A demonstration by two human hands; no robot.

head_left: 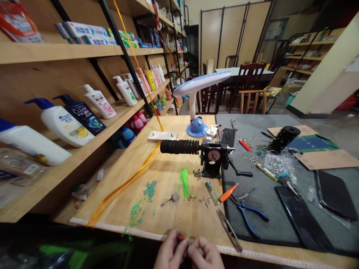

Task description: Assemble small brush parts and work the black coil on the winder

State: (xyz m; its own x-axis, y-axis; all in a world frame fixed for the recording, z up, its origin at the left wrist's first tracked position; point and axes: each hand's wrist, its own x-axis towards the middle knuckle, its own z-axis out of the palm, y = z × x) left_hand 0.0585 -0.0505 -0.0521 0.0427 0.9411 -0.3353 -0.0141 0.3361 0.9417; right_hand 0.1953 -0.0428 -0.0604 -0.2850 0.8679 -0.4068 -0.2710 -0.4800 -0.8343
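Observation:
At the table's front edge, my left hand (170,252) is closed, with a small orange piece (181,237) showing between its fingers. Close beside it, the fingertips of my right hand (206,254) are pinched together; whatever they hold is too small to make out. Ahead of my hands lie a bundle of bright green strands (184,183) and a small grey-headed metal piece (174,197). Turquoise beads (150,189) are scattered to the left. On the right rest thread snips (229,229), blue-handled pliers (249,213), an orange-handled pointed tool (228,192) and a lighter (212,192).
A black hand-cranked winder (212,158) carries a ridged roll (179,147). Orange thread (131,177) trails across the wood. Behind stands a blue lamp (196,128). The grey mat (260,198) bears a dark phone-like slab (301,218) and loose small parts. Shelves (64,48) of bottles flank the left.

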